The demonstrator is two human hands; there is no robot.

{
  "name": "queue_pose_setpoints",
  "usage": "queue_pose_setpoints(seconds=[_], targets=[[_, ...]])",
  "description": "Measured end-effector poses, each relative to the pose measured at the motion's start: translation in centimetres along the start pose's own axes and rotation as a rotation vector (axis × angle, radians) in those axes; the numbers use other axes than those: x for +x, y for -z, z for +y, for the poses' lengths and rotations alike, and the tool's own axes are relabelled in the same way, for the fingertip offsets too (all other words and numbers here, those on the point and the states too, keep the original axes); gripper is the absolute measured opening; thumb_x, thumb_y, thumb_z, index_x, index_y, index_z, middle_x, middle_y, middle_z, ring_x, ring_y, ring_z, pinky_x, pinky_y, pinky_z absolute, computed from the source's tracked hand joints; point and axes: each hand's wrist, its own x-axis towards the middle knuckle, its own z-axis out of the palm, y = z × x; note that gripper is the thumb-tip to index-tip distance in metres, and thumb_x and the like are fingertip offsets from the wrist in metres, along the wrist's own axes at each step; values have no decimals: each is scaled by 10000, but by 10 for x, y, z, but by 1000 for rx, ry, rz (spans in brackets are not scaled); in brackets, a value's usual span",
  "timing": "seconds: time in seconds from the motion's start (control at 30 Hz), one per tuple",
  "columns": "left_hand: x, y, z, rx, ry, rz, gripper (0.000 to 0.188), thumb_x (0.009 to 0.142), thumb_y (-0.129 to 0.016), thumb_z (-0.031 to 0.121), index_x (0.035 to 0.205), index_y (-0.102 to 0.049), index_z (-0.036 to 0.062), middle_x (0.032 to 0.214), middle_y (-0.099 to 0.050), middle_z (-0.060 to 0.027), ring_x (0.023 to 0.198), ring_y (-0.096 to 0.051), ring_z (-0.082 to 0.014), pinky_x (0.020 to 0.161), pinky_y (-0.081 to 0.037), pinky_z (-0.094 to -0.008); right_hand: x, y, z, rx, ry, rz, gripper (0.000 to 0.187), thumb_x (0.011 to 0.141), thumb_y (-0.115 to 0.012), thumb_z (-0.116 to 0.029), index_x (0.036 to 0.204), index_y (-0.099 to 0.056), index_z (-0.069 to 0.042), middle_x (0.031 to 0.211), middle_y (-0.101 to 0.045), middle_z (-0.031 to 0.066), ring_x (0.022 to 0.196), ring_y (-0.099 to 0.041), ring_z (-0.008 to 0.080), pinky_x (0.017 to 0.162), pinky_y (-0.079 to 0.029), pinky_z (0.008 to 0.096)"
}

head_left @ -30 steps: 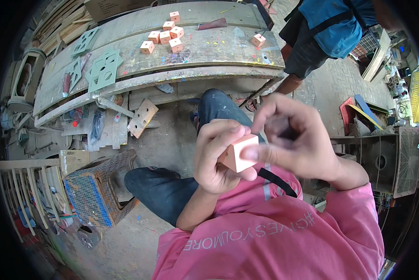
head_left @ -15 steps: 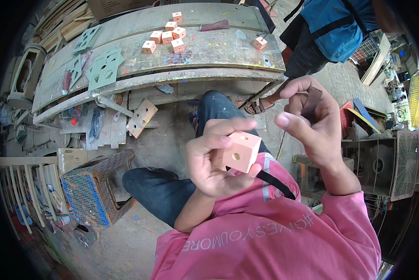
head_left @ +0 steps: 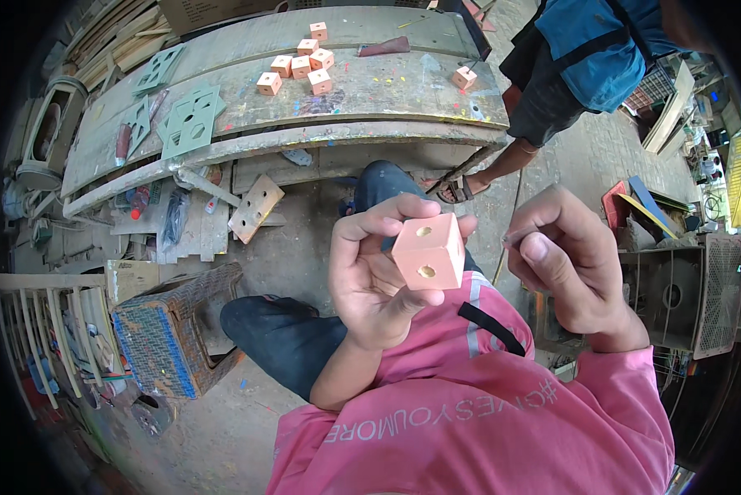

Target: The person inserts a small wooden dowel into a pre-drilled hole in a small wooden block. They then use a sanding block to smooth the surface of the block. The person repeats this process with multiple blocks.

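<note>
Cube (head_left: 430,252) of pale-pink wood, two drilled faces showing and no side clearly longest, sits in my left hand (head_left: 362,276), fingers curled around it, thumb at its lower edge. My right hand (head_left: 581,268) hangs apart, just to its right, thumb and forefinger pinched on a dark scrap (head_left: 515,238), mostly hidden; one left fingertip juts between. Beyond, similar cubes (head_left: 301,68) dot the paint-flecked workbench (head_left: 370,101), a co-worker (head_left: 593,62) in blue beside it.

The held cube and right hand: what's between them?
Head view: a left fingertip by the cube, open gap over floor, then dark scrap in the right hand.
</note>
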Motion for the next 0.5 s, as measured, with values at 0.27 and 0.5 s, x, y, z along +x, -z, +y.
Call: queue_pose_setpoints(seconds=[0.27,0.5], targets=[[2,9,-5,24,-125,-179,640,773,-758,130,1302,-403,193,1273,-408,-190,1161,-528,-369,912,-519,-474,-2,-2,2,-77,32,-55,162,963,-472,-118,892,-522,19,733,-528,28,502,-434,49,452,-316,212],[2,6,-5,95,-129,-177,478,815,-706,89,1224,-486,204,1295,-389,-171,1180,-508,-383,905,-522,-511,1,1,8,-169,120,-12,231,851,-682,-173,881,-537,5,681,-502,4,493,-369,29,476,-276,188]])
